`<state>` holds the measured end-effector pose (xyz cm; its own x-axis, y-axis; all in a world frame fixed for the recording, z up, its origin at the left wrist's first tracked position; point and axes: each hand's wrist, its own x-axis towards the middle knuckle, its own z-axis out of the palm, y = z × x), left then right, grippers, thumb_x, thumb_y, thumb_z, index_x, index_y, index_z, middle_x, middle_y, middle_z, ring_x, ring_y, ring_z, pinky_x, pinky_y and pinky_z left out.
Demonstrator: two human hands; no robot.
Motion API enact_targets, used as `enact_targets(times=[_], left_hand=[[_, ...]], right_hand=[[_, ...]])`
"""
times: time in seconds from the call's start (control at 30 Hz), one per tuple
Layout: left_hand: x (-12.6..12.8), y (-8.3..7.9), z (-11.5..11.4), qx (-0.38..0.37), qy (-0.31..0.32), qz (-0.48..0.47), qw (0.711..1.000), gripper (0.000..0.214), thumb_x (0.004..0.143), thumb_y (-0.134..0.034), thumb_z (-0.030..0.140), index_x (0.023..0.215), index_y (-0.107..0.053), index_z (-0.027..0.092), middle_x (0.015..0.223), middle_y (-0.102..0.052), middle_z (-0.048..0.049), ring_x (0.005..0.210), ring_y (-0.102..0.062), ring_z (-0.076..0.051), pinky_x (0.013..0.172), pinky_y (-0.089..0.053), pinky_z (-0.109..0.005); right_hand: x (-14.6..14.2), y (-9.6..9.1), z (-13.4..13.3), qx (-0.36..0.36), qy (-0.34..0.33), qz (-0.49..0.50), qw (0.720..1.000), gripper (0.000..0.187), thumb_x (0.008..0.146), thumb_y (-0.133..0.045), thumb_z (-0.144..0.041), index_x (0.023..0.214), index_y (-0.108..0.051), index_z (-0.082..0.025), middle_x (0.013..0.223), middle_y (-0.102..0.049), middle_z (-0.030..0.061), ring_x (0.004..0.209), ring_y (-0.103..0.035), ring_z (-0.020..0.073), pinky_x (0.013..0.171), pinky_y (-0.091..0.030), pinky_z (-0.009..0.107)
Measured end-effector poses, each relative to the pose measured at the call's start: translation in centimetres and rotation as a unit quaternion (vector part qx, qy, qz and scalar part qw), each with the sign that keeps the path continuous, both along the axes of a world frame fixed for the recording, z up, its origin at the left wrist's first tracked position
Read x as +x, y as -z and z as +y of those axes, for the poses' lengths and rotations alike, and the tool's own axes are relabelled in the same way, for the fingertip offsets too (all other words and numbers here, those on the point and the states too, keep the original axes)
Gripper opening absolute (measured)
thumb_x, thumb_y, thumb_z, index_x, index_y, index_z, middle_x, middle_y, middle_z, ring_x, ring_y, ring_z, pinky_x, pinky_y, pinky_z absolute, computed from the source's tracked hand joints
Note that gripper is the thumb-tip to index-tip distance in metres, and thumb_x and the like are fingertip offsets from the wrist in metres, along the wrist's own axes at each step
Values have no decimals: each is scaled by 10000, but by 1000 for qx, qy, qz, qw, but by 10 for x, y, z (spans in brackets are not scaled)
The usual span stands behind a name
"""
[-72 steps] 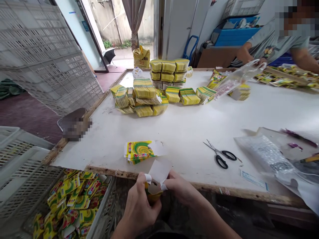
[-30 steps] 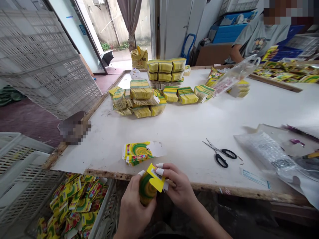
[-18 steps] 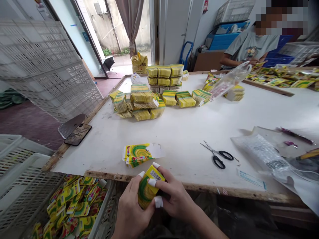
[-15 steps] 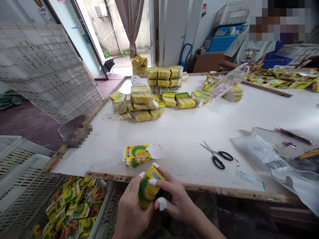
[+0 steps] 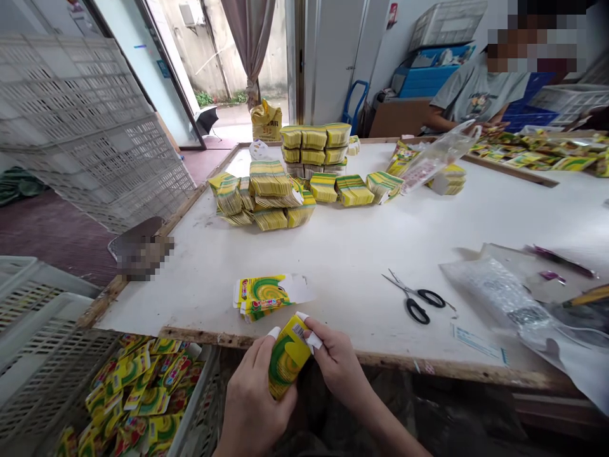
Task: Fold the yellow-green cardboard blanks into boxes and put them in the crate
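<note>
My left hand [image 5: 257, 393] is wrapped round a small yellow cardboard box [image 5: 289, 358] with a green swirl and a barcode near its top end. The box is tilted in front of the table's near edge. At its upper right corner, my right hand [image 5: 335, 358] pinches the end of the box between thumb and fingers. White coverings show on several fingertips. Just beyond my hands, a small pile of flattened yellow boxes [image 5: 266, 293] lies on the white table [image 5: 347, 254]. What is inside the held box is hidden.
Scissors [image 5: 413, 298] with black handles lie to the right, by bubble wrap [image 5: 495, 289]. Bundled flat boxes [image 5: 271, 181] are stacked farther back. Below left, a crate [image 5: 190, 406] holds many yellow packs [image 5: 152, 400]. A person [image 5: 480, 95] sits at the far right.
The right hand's fingers have shifted from spread across the box's top face to a pinch at its upper right corner. My left hand keeps hold of the box.
</note>
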<state>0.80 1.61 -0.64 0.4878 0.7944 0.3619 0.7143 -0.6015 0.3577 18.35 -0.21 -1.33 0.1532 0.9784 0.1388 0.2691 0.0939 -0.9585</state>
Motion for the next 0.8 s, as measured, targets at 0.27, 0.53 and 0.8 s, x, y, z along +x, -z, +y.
enact_targets(times=[0.27,0.53,0.8], left_hand=[[0,-21,11,-92,45,-24,994,526,731,-612,214,1229,-458,149,1113,-667,-150,1011,-672,-273,839,-583,-377],[-6,-39,20,-170,77,-32,982,561,686,-663,164,1217,-487,208,1108,-687,-62,983,-674,-211,846,-561,-297],[-8,-44,18,-147,80,-24,986,522,681,-653,175,1186,-522,187,1091,-707,-85,965,-687,-229,828,-572,-320]], right_hand=[[17,5,-1,106,-172,-81,976,570,884,-588,-219,1428,-423,-246,1465,-441,159,1294,-504,256,1000,-470,340],[37,-6,5,98,-206,-57,972,170,912,-581,-223,1032,-701,-226,1394,-527,146,1102,-635,210,894,-515,302],[37,-10,1,101,-220,-110,964,265,907,-535,-136,1075,-709,-246,1375,-526,140,1119,-617,205,902,-511,321]])
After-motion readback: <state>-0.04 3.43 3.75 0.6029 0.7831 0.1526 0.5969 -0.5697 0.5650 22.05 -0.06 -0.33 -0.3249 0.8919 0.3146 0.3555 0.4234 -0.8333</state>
